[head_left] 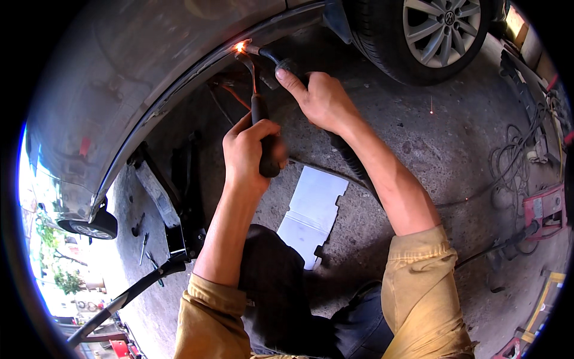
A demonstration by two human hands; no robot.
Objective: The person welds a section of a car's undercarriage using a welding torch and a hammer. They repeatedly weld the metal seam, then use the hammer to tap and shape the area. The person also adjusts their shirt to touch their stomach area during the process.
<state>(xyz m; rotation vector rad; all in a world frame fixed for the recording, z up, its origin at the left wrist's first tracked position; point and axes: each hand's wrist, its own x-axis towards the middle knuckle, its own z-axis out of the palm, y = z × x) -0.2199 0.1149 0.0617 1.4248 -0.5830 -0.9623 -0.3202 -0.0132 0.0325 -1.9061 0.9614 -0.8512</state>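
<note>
1. The left hand [248,149] has its fingers wrapped around the dark handle of a hooked pry tool [257,107]; the thin shaft rises from the grip and curves at the top.
2. The right hand [326,103] holds a welding torch [270,55], fingers closed around its black body, thumb lying along the top near the bent neck.
3. The torch nozzle and the hooked tip meet near a bright orange glow [240,46] on the lower edge of the car's sill [197,73]; whether the tip touches metal is hidden by the glare.
4. A ribbed black cable sleeve [348,154] runs down from the torch, passing behind the right forearm.
5. Below the hands, a notched white sheet [311,206] lies on the concrete floor [412,146].
6. A floor jack [158,190] stands left of the left forearm, its long handle slanting toward the lower left.
7. The near car wheel [442,36] is at upper right; a red metal stand [545,212] sits at far right.
</note>
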